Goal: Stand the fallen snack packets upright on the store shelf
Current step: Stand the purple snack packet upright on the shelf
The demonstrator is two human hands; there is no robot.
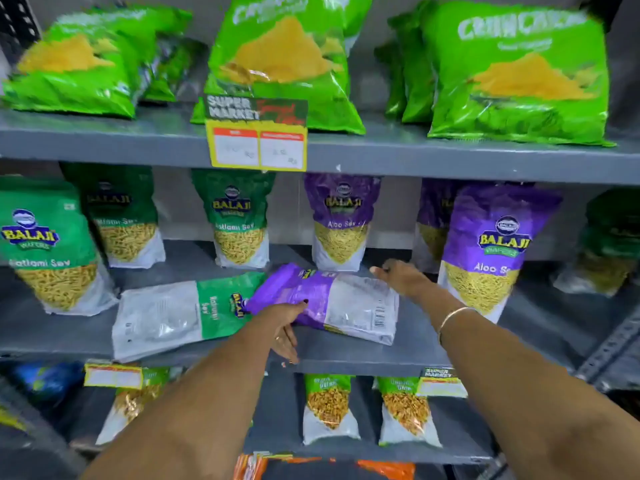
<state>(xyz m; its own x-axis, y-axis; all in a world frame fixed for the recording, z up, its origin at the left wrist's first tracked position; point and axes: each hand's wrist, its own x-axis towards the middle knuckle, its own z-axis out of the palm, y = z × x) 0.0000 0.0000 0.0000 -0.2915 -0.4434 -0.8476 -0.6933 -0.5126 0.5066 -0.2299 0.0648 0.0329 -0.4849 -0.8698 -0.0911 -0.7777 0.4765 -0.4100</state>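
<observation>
- Both forearms reach in from six o'clock; left hand (282, 323) grips the fallen purple packet (329, 303) at centre.
- Right hand (403, 275), fingers spread, rests at its two o'clock corner.
- Next: tip it upright; green packet (180, 315) lies flat at nine o'clock.

Two glossy plastic snack packets lie fallen on the grey metal middle shelf (415, 344): one green Ratlami Sev packet (187, 313) and one purple Aloo Sev packet (329, 299). Three green and three purple stand upright. Two hands reach in.
</observation>
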